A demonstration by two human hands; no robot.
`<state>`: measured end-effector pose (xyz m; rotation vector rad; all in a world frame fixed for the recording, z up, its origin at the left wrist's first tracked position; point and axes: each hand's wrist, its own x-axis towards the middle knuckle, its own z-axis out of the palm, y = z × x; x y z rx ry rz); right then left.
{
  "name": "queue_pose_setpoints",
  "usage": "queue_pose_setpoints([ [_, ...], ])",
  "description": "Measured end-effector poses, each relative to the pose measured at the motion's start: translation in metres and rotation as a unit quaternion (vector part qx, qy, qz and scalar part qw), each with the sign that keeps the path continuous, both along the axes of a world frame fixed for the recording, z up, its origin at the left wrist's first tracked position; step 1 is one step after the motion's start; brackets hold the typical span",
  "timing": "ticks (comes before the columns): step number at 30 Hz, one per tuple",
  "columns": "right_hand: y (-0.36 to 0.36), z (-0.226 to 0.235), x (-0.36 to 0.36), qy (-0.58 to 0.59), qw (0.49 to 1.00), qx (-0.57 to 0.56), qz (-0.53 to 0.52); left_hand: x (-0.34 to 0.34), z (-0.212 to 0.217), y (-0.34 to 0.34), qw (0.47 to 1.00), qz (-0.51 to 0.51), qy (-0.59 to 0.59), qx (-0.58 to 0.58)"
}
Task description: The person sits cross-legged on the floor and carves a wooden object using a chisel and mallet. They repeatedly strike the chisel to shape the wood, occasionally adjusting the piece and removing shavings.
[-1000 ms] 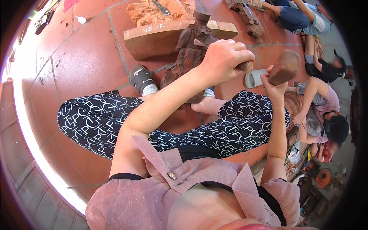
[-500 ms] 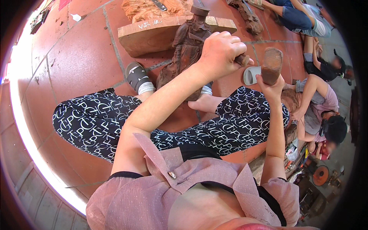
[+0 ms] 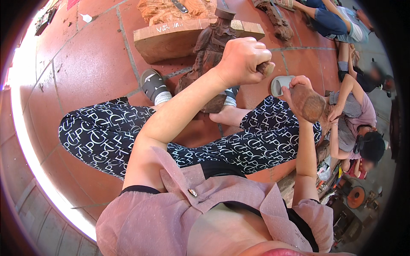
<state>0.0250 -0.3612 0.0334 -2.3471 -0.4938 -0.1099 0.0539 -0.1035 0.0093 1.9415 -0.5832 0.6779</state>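
In front of me a dark brown carved wooden figure (image 3: 209, 45) stands on the floor between my feet. My left hand (image 3: 243, 59) is closed in a fist around a tool with a wooden handle (image 3: 266, 68), its end sticking out by the thumb. That tool's working end is hidden behind the hand and cannot be seen; it may be a chisel. My right hand (image 3: 294, 87) grips a wooden mallet (image 3: 311, 106), its round worn head tipped toward me, to the right of my left hand. Hand and mallet are apart from the figure.
Behind the figure lies a thick wooden slab (image 3: 171, 40) with an orange-toned carving (image 3: 171, 13). A rough wood piece (image 3: 275, 21) lies at the far right. A grey slipper (image 3: 279, 85) rests by my right hand. Other people sit along the right, near a fan (image 3: 356, 196).
The mallet has swung down and to the right, its head now tilted toward me. My left hand has shifted slightly, and its tool handle has turned a little.
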Motion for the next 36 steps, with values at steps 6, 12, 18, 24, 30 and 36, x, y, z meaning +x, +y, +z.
queue_pose_setpoints([
  [6,0.006,0.003,0.002,-0.060,0.997,-0.051,0.002,0.000,-0.010,0.000,1.000,-0.017,-0.018,0.013],
  [12,-0.001,-0.003,0.010,-0.085,0.993,-0.082,0.021,-0.002,-0.004,0.006,0.998,-0.039,0.008,0.040],
  [18,0.008,-0.001,0.009,-0.094,0.992,-0.077,0.017,-0.010,-0.004,0.013,0.996,-0.050,0.020,0.071],
  [24,0.012,0.004,0.006,-0.050,0.997,-0.051,0.013,-0.018,0.004,0.005,0.997,-0.066,0.017,0.030],
  [30,0.016,0.010,0.005,-0.052,0.997,-0.047,0.020,-0.003,-0.002,0.006,0.998,-0.055,0.011,0.039],
  [36,0.018,0.010,0.006,-0.057,0.998,-0.036,0.017,0.000,0.002,0.004,0.999,-0.033,0.006,0.018],
])
